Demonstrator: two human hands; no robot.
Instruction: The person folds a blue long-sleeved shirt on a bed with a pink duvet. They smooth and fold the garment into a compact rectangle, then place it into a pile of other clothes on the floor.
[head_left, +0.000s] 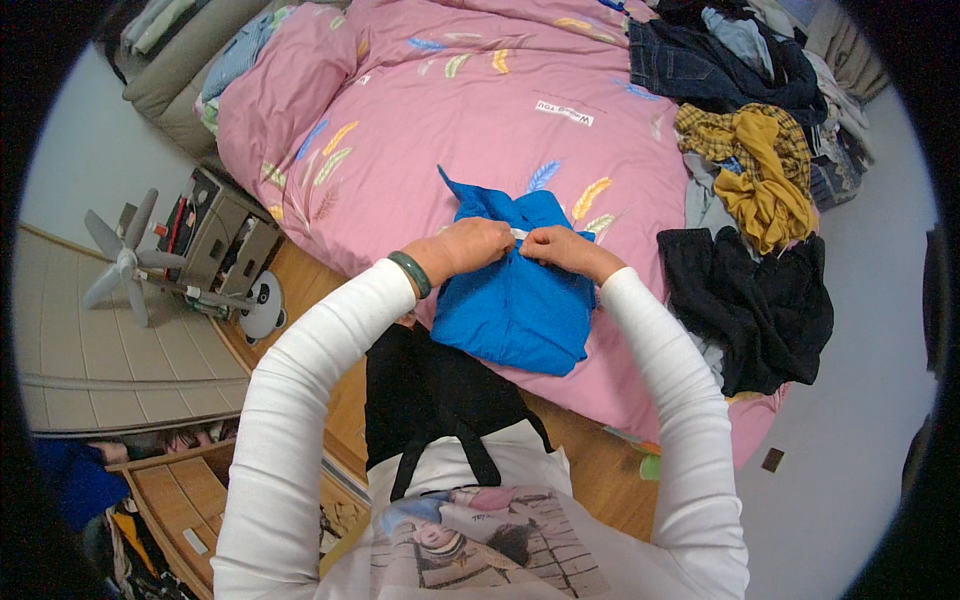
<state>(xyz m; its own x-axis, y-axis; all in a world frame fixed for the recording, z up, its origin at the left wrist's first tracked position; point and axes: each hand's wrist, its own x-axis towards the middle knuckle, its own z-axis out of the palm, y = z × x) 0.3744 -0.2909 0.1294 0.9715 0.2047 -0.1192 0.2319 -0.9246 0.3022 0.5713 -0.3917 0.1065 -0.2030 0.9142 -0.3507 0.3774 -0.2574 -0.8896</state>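
Note:
A blue garment (517, 307), partly folded, lies at the near edge of a bed with a pink patterned cover (420, 150). My left hand (480, 244), with a green bangle at the wrist, pinches the garment's upper part beside a small white patch that looks like a label or trim. Close by on the right, my right hand (559, 249) grips the blue cloth at the other side of that white patch. One pointed blue end sticks out beyond my hands to the upper left. The fingertips partly cover the cloth between them.
Black clothing (750, 307), yellow clothing (765, 180) and dark jeans (690, 67) are heaped along the bed's right side. A standing fan (127, 259) and a small cabinet (225, 240) stand at left. An open wooden drawer (176, 502) is at lower left.

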